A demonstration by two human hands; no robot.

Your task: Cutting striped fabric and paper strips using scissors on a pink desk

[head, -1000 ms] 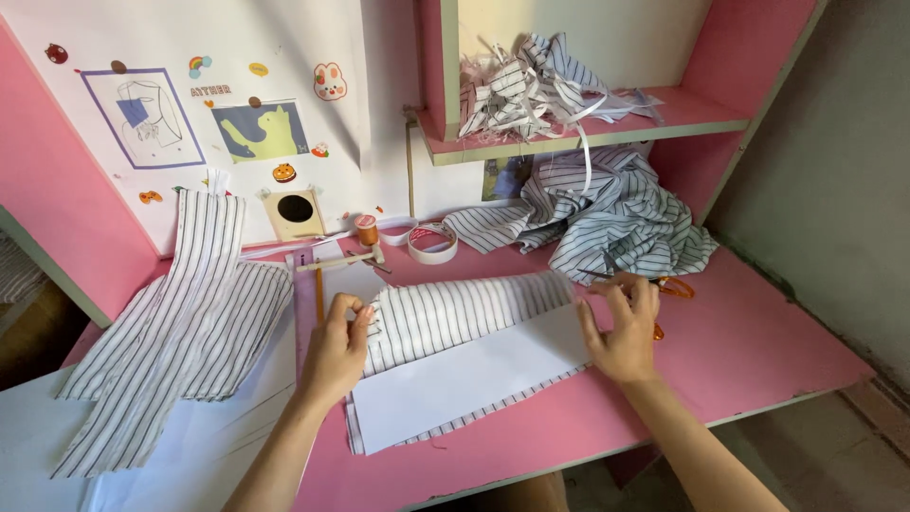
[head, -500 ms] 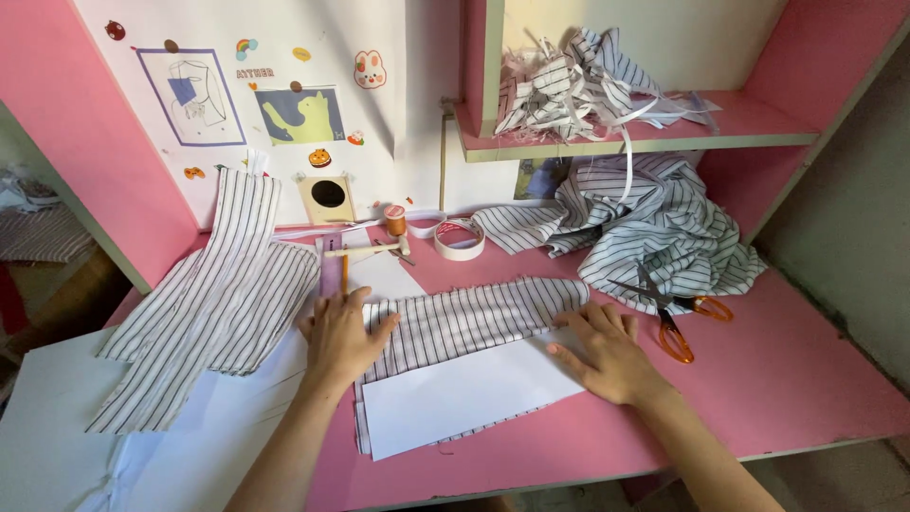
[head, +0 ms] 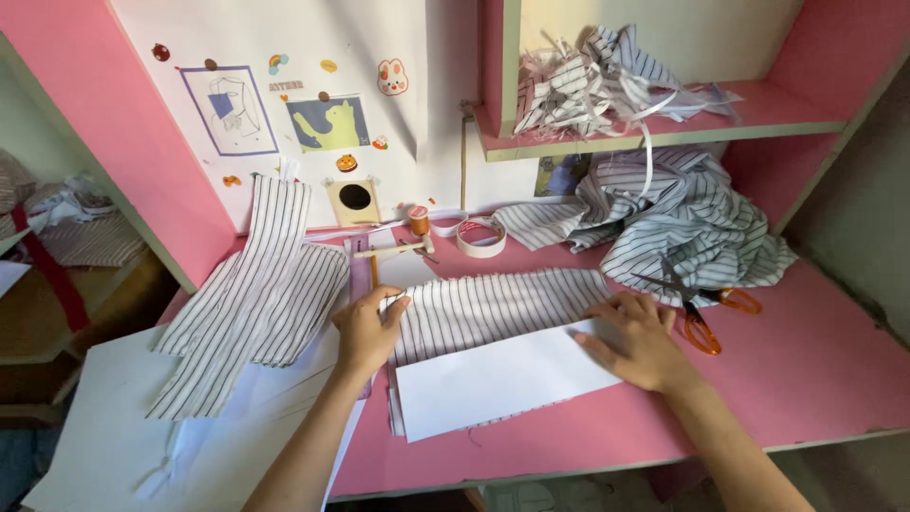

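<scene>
Paper sheet (head: 493, 379) lay on striped fabric strip (head: 493, 308), scissors (head: 701, 308) to its right, tape roll (head: 482, 237) behind, ruler (head: 360, 275) left.

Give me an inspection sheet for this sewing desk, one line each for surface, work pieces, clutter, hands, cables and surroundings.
Surface: pink desk, bare at the right front.
Job's things: striped fabric piece lies flat with a white paper sheet over its near edge.
Clutter: orange-handled scissors, tape roll, thread spool, purple ruler, striped cut panels at left, crumpled striped cloth at back right, fabric scraps on the shelf.
Hands: left hand presses flat on the fabric's left end; right hand presses flat on the paper's right end. Neither holds a tool.
Cables: nothing seen.
Surroundings: white back panel with stickers and small pictures.
</scene>
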